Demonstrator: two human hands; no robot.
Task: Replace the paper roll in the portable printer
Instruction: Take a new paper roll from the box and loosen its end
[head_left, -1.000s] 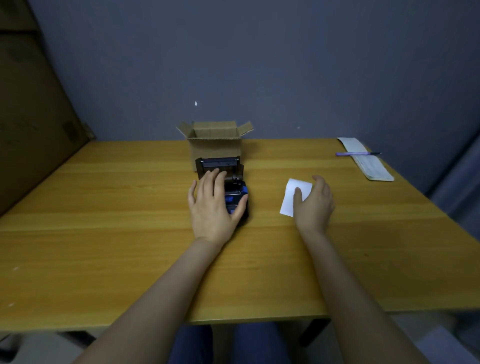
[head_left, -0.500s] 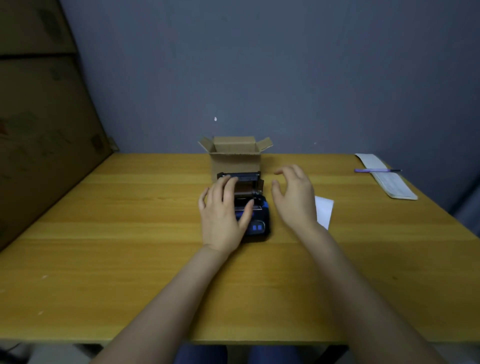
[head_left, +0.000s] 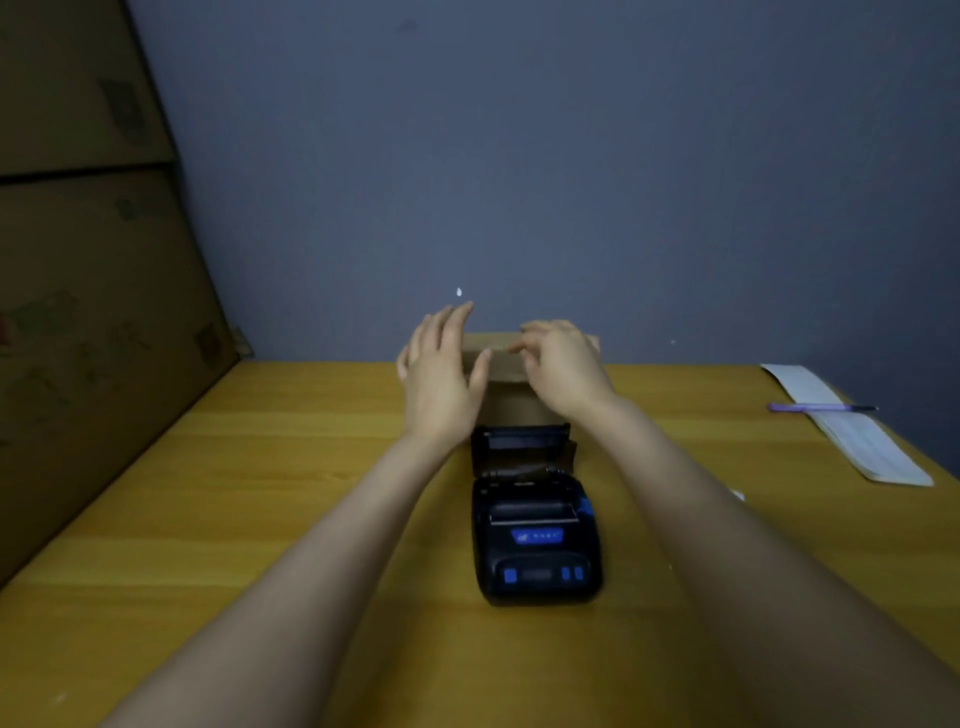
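Wooden surface (head_left: 260, 519) fills the lower view, w/ grey wall behind and big cardboard sheets leaning at far left. Small cardboard box (head_left: 511, 400) sits at the back centre, right behind the printer (head_left: 535, 540).

Step in hand, as I read it: fetching the fresh roll. Both hands are up at the box top, not on the printer. Left hand (head_left: 441, 374) is flat and open, fingers (head_left: 447, 325) spread apart, holding nothing. Right hand (head_left: 563, 366) is loosely curled over the box edge, fingers (head_left: 540, 332) bent but apart, nothing gripped as far as I can see. Box contents hidden, so can't tell if a roll is in there.

Next move prob. needs one hand to steady or part the flaps while the other dips in and pinches the roll, then brings it back over the open bay.

Printer: black body, blue buttons and blue label on top, lid (head_left: 522, 441) hinged up toward the box. Paper bay looks dark and empty; no roll visible. It lies between the forearms, centre of surface, touched by neither hand.

Far right: a notepad (head_left: 857, 441) w/ purple pen (head_left: 821, 408) across it. A white paper corner (head_left: 737, 494) peeks out beside the right forearm.
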